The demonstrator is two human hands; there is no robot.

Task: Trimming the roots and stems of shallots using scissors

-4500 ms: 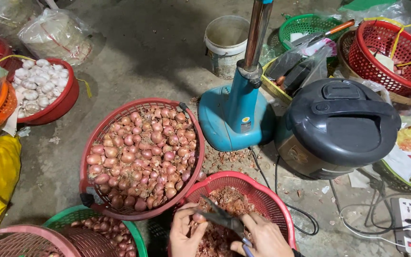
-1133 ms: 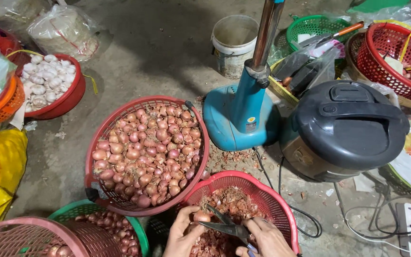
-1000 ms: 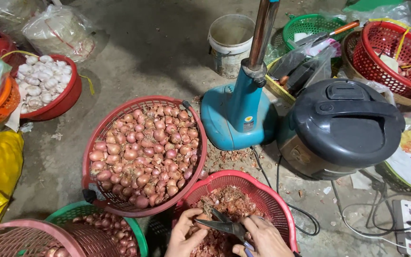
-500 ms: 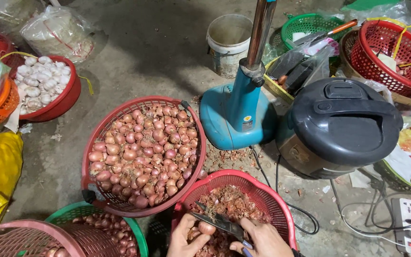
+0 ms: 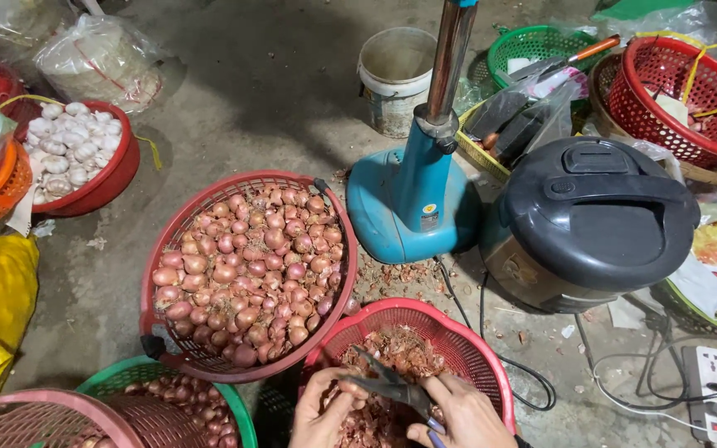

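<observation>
Red basket [image 5: 458, 328] unmoved; right hand [image 5: 458, 415] still grips the scissors [image 5: 387, 383], left hand [image 5: 325, 408] pinches a mostly hidden shallot; wrists are cut off.

I see both hands, my left hand [image 5: 324, 411] and right hand [image 5: 454, 415], hemmed in over a small red basket [image 5: 491, 365] at the bottom edge. Just to the left, a large red basket of shallots [image 5: 242, 265] touches it and blocks that side. Ahead, a blue fan base [image 5: 412, 203] and a black rice cooker [image 5: 591, 224] stand close together. A black cable [image 5: 533, 390] loops on the floor to the right. Open concrete floor [image 5: 267, 91] lies beyond the shallots.
</observation>
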